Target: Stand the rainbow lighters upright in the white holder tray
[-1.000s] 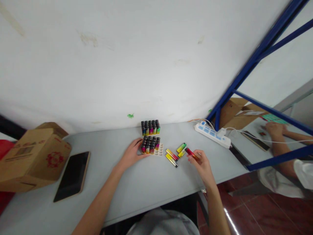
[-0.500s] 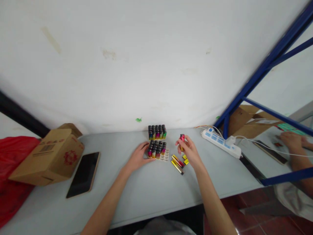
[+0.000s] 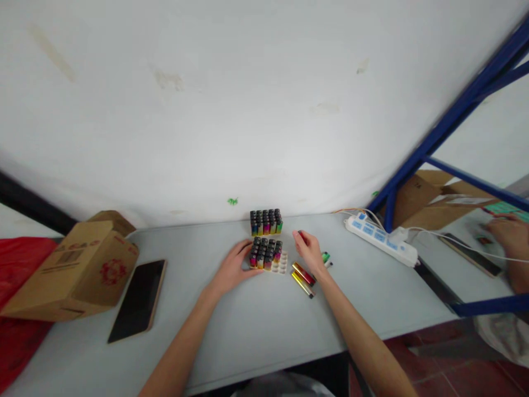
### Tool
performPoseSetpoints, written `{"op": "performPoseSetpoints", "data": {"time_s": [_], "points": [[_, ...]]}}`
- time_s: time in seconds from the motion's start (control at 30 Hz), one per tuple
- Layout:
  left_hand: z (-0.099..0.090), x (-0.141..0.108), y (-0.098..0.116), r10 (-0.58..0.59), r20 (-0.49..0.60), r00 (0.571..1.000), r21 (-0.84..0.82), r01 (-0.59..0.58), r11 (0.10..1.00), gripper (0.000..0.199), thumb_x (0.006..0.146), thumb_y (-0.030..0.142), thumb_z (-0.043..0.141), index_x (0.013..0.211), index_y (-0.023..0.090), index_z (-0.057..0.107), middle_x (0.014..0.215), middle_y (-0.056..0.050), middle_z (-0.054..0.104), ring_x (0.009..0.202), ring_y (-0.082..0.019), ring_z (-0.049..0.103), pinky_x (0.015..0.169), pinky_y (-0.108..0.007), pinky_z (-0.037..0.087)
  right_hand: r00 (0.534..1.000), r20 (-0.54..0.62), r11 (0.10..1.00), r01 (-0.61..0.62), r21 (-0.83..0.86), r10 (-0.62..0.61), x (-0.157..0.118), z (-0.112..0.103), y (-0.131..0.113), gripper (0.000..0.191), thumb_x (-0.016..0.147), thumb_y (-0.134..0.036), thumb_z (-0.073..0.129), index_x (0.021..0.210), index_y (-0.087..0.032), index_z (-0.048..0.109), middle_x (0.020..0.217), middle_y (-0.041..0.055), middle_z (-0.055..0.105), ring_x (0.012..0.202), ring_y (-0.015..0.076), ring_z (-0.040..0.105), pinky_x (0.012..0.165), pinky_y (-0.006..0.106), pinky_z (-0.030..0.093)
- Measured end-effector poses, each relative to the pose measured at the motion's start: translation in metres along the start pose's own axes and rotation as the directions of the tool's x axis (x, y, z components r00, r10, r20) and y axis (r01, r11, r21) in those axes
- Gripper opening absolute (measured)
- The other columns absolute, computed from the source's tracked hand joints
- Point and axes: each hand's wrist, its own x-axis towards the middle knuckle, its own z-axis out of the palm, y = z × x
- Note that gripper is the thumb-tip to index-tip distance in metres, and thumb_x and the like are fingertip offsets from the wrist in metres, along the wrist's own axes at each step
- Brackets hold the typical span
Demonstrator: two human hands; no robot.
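A pale tray holds several upright lighters with black tops and multicoloured bodies; its right-hand holes show bare. My left hand is curled round the tray's left side, thumb along the front and fingers behind. To the right of the tray, my right hand is closed on a lighter; only its dark end peeks out at the fingertips. Below that hand lie a red-and-gold lighter and a yellow-gold lighter. Green and white lighters show partly behind my wrist.
Behind the tray stands a second block of lighters. A power strip with cables lies to the right, beside a blue metal frame. At left are a tablet, a cardboard box and a red bag. Another person's arm shows beyond the frame.
My right hand has turned over and moved slightly left, hiding most of the lighter it holds. My left hand stays at the tray. The view has shifted a little.
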Motion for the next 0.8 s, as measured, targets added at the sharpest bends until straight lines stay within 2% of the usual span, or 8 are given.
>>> {"op": "performPoseSetpoints", "data": {"time_s": [0.1,0.27,0.5,0.7,0.8], "points": [[-0.002,0.000,0.001,0.007,0.003,1.000,-0.010,-0.007,1.000,0.078,0.083,0.058,0.089,0.147,0.022,0.063,0.156,-0.014,0.060,0.146,-0.035,0.057,0.127,-0.053,0.046,0.998,-0.070,0.996,0.002,-0.088,-0.008,-0.005,0.001,0.002,0.053,0.095,-0.064,0.057,0.064,-0.026,0.037,0.059,-0.0052,0.034,0.060,0.0140,0.035,0.058,0.030,0.028],[-0.004,0.001,0.004,0.005,0.003,1.000,-0.016,-0.005,1.000,0.075,0.084,0.058,0.087,0.147,0.024,0.063,0.154,-0.012,0.061,0.143,-0.035,0.059,0.127,-0.052,0.047,0.999,-0.023,0.982,0.035,-0.188,-0.040,-0.011,0.004,0.001,0.038,0.090,-0.048,0.053,0.063,-0.025,0.038,0.058,-0.0049,0.036,0.060,0.0142,0.037,0.060,0.030,0.026],[-0.004,0.002,0.004,-0.001,0.011,1.000,-0.019,0.001,1.000,0.075,0.083,0.054,0.089,0.146,0.023,0.063,0.154,-0.013,0.062,0.144,-0.035,0.059,0.127,-0.052,0.047,0.998,-0.019,0.976,0.061,-0.208,-0.067,-0.016,0.006,-0.004,0.048,0.095,-0.058,0.053,0.064,-0.025,0.039,0.058,-0.0054,0.038,0.059,0.0138,0.036,0.060,0.030,0.027],[-0.003,0.002,0.003,0.009,0.001,1.000,-0.016,-0.009,1.000,0.075,0.082,0.055,0.089,0.146,0.024,0.064,0.153,-0.012,0.062,0.143,-0.035,0.060,0.126,-0.054,0.047,0.997,-0.043,0.972,0.053,-0.230,-0.065,-0.017,0.008,-0.001,0.040,0.093,-0.051,0.052,0.063,-0.026,0.038,0.056,-0.0056,0.037,0.058,0.0139,0.035,0.059,0.030,0.026],[-0.003,0.002,0.003,0.010,-0.002,1.000,-0.015,-0.010,1.000,0.075,0.083,0.055,0.089,0.145,0.023,0.064,0.153,-0.013,0.063,0.143,-0.035,0.060,0.126,-0.054,0.048,0.996,-0.053,0.972,0.052,-0.228,-0.065,-0.019,0.008,-0.003,0.042,0.095,-0.054,0.051,0.066,-0.026,0.039,0.057,-0.0055,0.040,0.058,0.0143,0.037,0.060,0.030,0.029]]}}
